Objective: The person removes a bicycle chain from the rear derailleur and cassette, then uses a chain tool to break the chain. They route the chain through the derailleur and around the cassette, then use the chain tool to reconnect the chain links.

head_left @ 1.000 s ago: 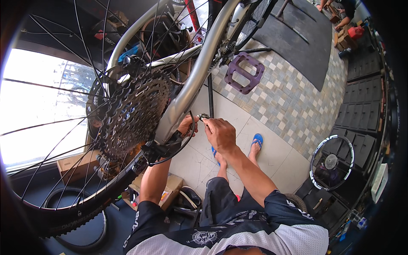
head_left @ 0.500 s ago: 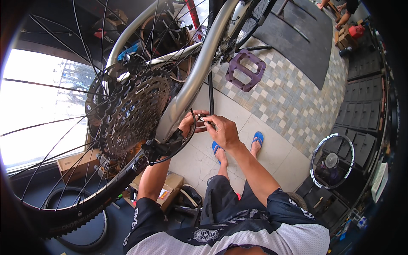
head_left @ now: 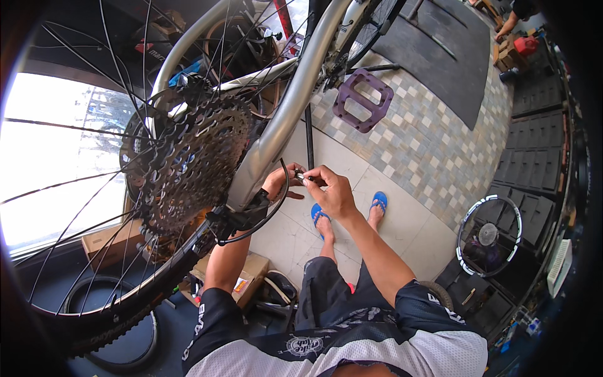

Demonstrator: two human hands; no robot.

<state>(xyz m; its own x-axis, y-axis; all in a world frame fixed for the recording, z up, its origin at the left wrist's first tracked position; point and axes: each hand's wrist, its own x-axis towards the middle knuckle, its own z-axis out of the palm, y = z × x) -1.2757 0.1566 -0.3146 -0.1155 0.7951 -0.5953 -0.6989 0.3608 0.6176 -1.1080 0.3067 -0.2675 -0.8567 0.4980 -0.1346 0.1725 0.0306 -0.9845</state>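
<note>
My two hands meet just below the silver bike frame (head_left: 279,135), beside the rear wheel's dark cassette (head_left: 195,166). Between their fingertips is a small metal piece (head_left: 299,175); its exact kind is too small to make out. My right hand (head_left: 334,196) pinches it with thumb and fingers from the right. My left hand (head_left: 276,182) grips it from the left, its lower finger stretched out and its back partly behind a looped black cable (head_left: 284,204). That cable curves from the rear derailleur (head_left: 235,220) at the frame's end.
A purple flat pedal (head_left: 363,100) sticks out above my hands. The spoked wheel's tyre (head_left: 125,323) fills the lower left. A cardboard box (head_left: 254,270) is by my left elbow, and a loose wheel (head_left: 488,235) is at the right. Another person's arm (head_left: 507,26) shows far right.
My right hand has shifted slightly, still at the small metal piece. A lower finger of my left hand now points further down. The view has moved a little.
</note>
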